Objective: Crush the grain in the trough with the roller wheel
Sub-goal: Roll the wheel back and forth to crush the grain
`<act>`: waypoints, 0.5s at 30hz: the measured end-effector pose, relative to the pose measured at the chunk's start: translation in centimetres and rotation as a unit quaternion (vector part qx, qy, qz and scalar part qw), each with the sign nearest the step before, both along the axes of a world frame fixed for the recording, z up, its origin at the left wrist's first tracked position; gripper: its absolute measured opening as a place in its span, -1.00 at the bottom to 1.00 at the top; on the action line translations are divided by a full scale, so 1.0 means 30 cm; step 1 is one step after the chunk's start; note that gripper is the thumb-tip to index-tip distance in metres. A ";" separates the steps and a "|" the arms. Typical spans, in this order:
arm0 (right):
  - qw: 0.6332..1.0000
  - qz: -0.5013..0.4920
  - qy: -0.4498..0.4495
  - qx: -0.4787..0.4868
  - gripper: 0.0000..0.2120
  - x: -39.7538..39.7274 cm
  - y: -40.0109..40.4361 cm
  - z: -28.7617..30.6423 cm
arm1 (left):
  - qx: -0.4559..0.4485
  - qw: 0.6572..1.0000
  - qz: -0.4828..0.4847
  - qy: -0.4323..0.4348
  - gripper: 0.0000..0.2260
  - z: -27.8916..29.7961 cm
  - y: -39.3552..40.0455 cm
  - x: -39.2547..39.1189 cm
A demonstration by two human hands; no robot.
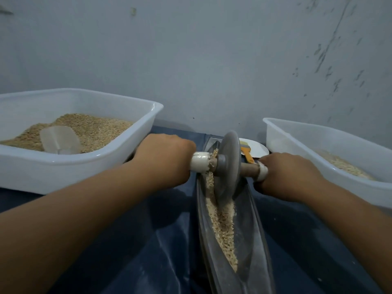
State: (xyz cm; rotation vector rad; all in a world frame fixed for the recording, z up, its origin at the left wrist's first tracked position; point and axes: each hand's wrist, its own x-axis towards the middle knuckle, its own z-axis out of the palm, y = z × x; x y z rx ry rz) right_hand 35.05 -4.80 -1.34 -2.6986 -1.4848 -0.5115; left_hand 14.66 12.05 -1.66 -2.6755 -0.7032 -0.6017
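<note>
Both hands are on the axle of the roller wheel (229,164): the left hand (163,158) has its grip curled round the white sleeve at one end, and the right hand (290,177) is curled round the sleeve at the other end, so the disc stands upright between the two grips. The wheel's edge sits down in the narrow trough (252,225), which runs from beyond the grips back toward the person, on the blue-covered bench (131,240). The grain (222,225) lies along the trough floor, mostly on the near side of the grips, with a little piled against the disc by the left grip. To do this stroke well, I judge both grips should press down evenly and keep the axle level, so the disc stays in the groove and does not tilt. Long rolls back and forth over the near stretch should reach the grain that looks coarsest. Outside the left grip is a white tub (127,149) of grain with a scoop (60,140); outside the right grip, another tub (318,149).
</note>
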 end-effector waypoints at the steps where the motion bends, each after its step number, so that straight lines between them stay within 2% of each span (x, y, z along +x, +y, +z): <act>1: 1.000 -0.006 0.008 0.001 -0.86 0.006 0.013 0.005 | -0.004 1.000 0.004 0.004 -0.84 0.019 -0.001 0.012; 7: 0.997 -0.015 0.078 -0.016 -0.83 0.044 0.035 -0.013 | 0.005 1.000 -0.015 0.015 -0.74 0.080 0.017 0.078; 10: 0.999 -0.010 0.050 -0.015 -0.84 0.052 0.021 -0.019 | -0.003 1.000 -0.031 0.006 -0.75 0.043 0.041 0.073; 15: 1.000 -0.007 -0.001 -0.001 -0.76 0.021 0.089 0.046 | -0.063 0.998 0.001 0.019 -0.82 0.048 0.076 0.090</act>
